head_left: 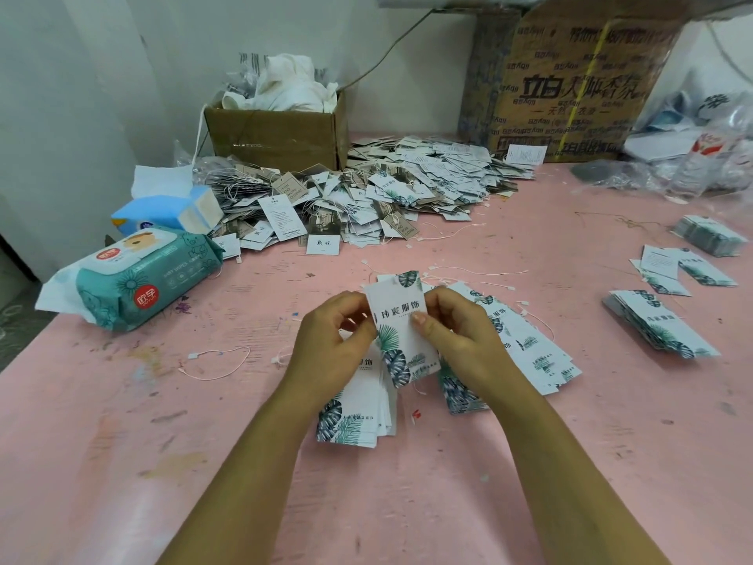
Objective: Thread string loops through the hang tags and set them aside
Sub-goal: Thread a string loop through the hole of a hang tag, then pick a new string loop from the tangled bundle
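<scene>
A white hang tag (401, 316) with green leaf print and black characters is held upright above the pink table (448, 483). My left hand (332, 340) pinches its left edge, and my right hand (452, 326) grips its right side with the thumb on the front. Under my hands lie two fanned stacks of the same tags, one (358, 413) below my left hand, one (517, 344) to the right. Loose white string loops (220, 362) lie on the table. No string is visible in the held tag.
A big heap of strung tags (366, 193) lies at the back, by an open carton (281, 132) and a large printed box (570, 87). A wet-wipes pack (138, 275) and tissue pack (171, 210) sit left. More tag stacks (660, 324) lie right.
</scene>
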Action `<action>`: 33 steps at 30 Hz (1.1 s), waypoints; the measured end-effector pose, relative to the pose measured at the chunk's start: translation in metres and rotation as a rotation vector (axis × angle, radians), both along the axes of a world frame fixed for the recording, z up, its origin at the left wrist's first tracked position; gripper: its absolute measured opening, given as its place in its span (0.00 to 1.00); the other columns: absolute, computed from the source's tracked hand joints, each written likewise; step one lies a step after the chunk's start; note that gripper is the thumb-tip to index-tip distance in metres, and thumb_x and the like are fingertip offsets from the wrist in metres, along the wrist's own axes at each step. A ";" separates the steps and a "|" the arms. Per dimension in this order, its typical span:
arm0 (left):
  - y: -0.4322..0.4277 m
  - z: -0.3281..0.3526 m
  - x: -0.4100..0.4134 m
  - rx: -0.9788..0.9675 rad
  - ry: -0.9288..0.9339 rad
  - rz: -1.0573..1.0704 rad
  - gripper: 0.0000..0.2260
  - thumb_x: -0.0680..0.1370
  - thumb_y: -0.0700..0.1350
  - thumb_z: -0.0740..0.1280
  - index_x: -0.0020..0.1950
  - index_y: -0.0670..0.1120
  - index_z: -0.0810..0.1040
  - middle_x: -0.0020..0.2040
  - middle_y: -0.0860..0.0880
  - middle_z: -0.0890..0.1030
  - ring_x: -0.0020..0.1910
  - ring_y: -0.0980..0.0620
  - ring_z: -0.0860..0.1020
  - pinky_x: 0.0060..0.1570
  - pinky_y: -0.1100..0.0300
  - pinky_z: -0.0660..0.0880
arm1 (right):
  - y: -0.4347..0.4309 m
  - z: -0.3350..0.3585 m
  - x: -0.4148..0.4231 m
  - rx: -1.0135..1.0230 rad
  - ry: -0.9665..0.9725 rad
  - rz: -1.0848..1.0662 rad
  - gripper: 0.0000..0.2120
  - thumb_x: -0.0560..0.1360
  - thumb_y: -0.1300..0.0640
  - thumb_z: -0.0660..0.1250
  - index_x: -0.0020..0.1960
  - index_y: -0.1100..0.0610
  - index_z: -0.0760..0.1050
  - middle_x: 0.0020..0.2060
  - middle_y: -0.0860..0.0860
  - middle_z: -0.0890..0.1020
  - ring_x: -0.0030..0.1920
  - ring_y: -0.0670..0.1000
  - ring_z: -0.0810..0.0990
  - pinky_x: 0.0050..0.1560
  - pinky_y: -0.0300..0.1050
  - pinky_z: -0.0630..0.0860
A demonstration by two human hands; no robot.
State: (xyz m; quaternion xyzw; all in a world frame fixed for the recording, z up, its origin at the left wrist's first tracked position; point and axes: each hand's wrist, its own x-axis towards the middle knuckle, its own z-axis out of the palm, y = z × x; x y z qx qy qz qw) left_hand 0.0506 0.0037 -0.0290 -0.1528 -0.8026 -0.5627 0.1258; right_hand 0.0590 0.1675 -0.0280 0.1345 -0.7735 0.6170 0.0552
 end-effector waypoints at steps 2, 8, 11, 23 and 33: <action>0.001 0.001 0.002 0.017 -0.036 -0.035 0.16 0.76 0.32 0.64 0.45 0.55 0.78 0.42 0.58 0.81 0.41 0.57 0.77 0.43 0.65 0.73 | -0.002 0.000 0.000 -0.007 -0.011 -0.009 0.14 0.71 0.52 0.63 0.44 0.64 0.72 0.39 0.66 0.74 0.39 0.52 0.70 0.40 0.50 0.68; 0.002 0.005 0.007 0.168 -0.096 -0.157 0.08 0.76 0.41 0.61 0.40 0.41 0.78 0.29 0.59 0.77 0.30 0.64 0.72 0.34 0.72 0.68 | -0.003 -0.001 -0.001 -0.016 -0.031 -0.063 0.08 0.76 0.62 0.64 0.45 0.67 0.72 0.42 0.70 0.75 0.40 0.53 0.72 0.41 0.58 0.72; 0.002 0.004 0.005 0.176 -0.123 -0.090 0.09 0.78 0.38 0.63 0.38 0.46 0.78 0.26 0.59 0.76 0.28 0.63 0.71 0.31 0.72 0.68 | -0.005 0.001 0.000 -0.026 -0.037 -0.062 0.09 0.76 0.61 0.65 0.44 0.68 0.72 0.40 0.71 0.75 0.39 0.53 0.72 0.40 0.56 0.72; -0.001 -0.006 -0.001 0.016 -0.056 0.138 0.13 0.81 0.45 0.59 0.45 0.39 0.78 0.35 0.48 0.77 0.36 0.53 0.73 0.39 0.57 0.69 | 0.002 0.002 -0.002 -0.022 -0.211 -0.018 0.13 0.76 0.64 0.63 0.33 0.58 0.73 0.23 0.51 0.73 0.28 0.50 0.72 0.29 0.37 0.68; -0.004 -0.016 -0.006 -0.383 -0.067 0.217 0.12 0.79 0.46 0.62 0.61 0.49 0.77 0.59 0.50 0.79 0.61 0.46 0.67 0.60 0.55 0.62 | 0.008 0.001 -0.006 -0.329 -0.380 -0.237 0.11 0.79 0.58 0.60 0.39 0.59 0.67 0.21 0.51 0.76 0.18 0.46 0.67 0.19 0.35 0.63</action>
